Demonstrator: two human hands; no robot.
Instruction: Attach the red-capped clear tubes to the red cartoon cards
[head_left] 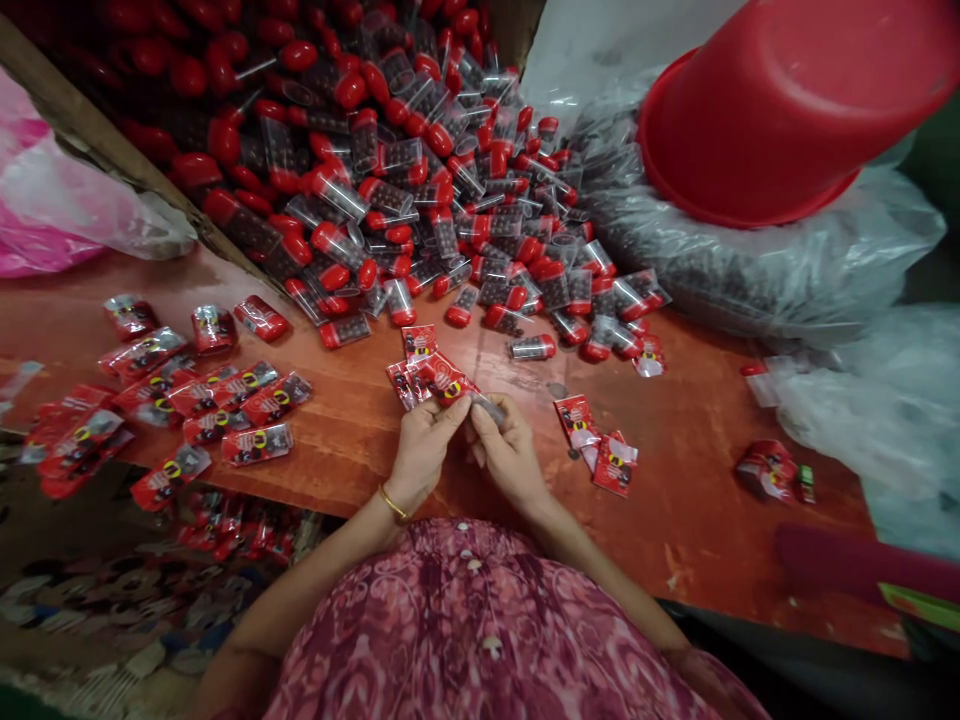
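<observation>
Forearms (322,580) angled inward, hands (424,450) pinching red sachet (442,378)

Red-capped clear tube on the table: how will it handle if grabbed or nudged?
The red-capped clear tube looks stiff, so it probably won't flex in a grip. Its round body means it would likely roll if pushed along the tabletop. The smooth plastic may also be slippery.

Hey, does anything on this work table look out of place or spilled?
The red plastic tub sits upside down and tilted on a bulging clear plastic bag of dark contents, which looks precarious. Red-capped clear tubes also lie loose in a heap, spilling past the wooden board onto the table.
</observation>
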